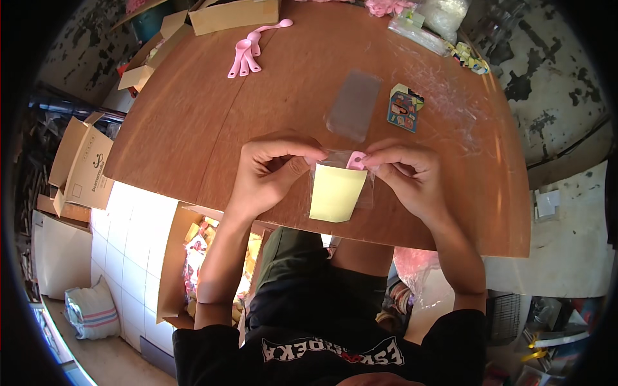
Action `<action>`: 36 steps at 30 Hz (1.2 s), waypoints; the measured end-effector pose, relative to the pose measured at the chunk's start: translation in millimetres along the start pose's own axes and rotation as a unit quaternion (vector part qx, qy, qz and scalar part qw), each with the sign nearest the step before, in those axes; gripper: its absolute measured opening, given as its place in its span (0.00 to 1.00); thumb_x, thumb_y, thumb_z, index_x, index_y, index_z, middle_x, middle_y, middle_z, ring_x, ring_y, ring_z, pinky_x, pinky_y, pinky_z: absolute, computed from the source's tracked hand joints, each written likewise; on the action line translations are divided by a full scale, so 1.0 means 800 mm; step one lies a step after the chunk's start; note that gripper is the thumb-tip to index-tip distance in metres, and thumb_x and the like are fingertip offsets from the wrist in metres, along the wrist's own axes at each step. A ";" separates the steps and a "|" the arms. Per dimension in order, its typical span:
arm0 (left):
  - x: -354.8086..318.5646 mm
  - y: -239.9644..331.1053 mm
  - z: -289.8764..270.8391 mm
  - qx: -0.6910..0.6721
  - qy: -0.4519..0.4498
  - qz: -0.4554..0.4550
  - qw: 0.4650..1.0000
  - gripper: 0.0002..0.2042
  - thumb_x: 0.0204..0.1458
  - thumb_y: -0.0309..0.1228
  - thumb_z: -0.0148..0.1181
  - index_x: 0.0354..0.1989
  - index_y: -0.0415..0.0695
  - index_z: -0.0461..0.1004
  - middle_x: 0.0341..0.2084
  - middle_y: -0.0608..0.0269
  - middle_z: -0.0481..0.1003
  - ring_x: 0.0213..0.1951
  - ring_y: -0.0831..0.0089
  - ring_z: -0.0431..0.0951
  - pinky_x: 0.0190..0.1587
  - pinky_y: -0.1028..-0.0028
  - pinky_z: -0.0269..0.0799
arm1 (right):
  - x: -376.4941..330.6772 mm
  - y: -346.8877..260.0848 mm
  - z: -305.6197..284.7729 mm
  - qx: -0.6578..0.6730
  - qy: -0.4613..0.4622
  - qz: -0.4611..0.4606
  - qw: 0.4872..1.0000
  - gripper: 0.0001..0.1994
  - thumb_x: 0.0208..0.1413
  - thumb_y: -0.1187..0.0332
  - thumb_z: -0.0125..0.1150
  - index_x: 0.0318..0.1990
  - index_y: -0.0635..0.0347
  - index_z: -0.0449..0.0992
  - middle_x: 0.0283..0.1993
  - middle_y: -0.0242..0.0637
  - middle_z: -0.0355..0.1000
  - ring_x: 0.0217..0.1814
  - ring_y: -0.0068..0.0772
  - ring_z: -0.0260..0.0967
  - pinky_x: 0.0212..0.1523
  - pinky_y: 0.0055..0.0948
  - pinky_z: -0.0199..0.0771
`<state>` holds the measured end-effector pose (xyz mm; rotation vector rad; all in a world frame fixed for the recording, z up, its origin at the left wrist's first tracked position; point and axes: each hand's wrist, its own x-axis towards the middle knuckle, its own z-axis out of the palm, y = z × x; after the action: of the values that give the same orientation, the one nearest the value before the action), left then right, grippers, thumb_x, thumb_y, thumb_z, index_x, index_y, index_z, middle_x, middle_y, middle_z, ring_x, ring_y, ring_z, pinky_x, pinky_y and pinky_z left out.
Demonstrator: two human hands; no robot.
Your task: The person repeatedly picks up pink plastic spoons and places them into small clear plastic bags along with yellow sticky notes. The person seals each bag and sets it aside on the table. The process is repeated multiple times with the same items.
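Note:
Near the table's front edge, both my hands pinch the top of a clear plastic bag (367, 195). A pale yellow card (334, 194) covers most of its front, and the pink handle end of a spoon (355, 161) with a hole in it shows above the card. My left hand (273, 168) is closed on the bag's upper left corner. At the upper right, my right hand (407, 175) has thumb and finger closed by the pink handle. The rest of the spoon is hidden behind the card.
Beyond the bag lie a stack of clear bags (353, 105) and a pile of printed cards (405, 108). Several pink spoons (244, 58) rest at the far left. An open cardboard box (168, 270) of packed items stands below the table, left of my legs.

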<state>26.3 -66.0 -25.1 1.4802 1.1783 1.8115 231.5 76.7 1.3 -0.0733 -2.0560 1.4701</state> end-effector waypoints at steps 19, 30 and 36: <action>-0.007 0.002 0.002 -0.045 0.045 -0.099 0.993 0.18 0.50 0.17 0.68 0.50 0.36 0.77 0.37 0.60 0.79 0.39 0.79 0.80 0.43 0.78 0.77 | -0.005 0.005 0.020 -0.028 0.010 -0.024 0.999 0.16 0.49 0.84 0.69 0.46 0.70 0.75 0.49 0.43 0.70 0.50 0.31 0.76 0.49 0.26 0.81; -0.109 0.067 -0.063 0.172 -0.172 -0.178 0.953 0.22 0.42 0.18 0.73 0.49 0.37 0.78 0.39 0.59 0.82 0.34 0.76 0.82 0.34 0.76 0.82 | -0.006 -0.010 0.008 -0.089 -0.108 0.086 0.986 0.12 0.57 0.74 0.66 0.48 0.63 0.76 0.46 0.36 0.76 0.44 0.23 0.77 0.43 0.25 0.79; -0.174 0.066 -0.092 0.411 -0.281 -0.390 0.775 0.30 0.44 0.31 0.72 0.58 0.40 0.71 0.45 0.44 0.78 0.43 0.49 0.80 0.46 0.59 0.74 | 0.064 0.046 -0.040 -0.385 0.013 0.016 0.923 0.07 0.54 0.71 0.65 0.38 0.63 0.81 0.38 0.41 0.78 0.36 0.35 0.78 0.38 0.31 0.76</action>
<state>0.5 -227.7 -51.3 1.4132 1.9390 0.2187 194.9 137.4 -2.2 -0.4351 -2.4916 0.5849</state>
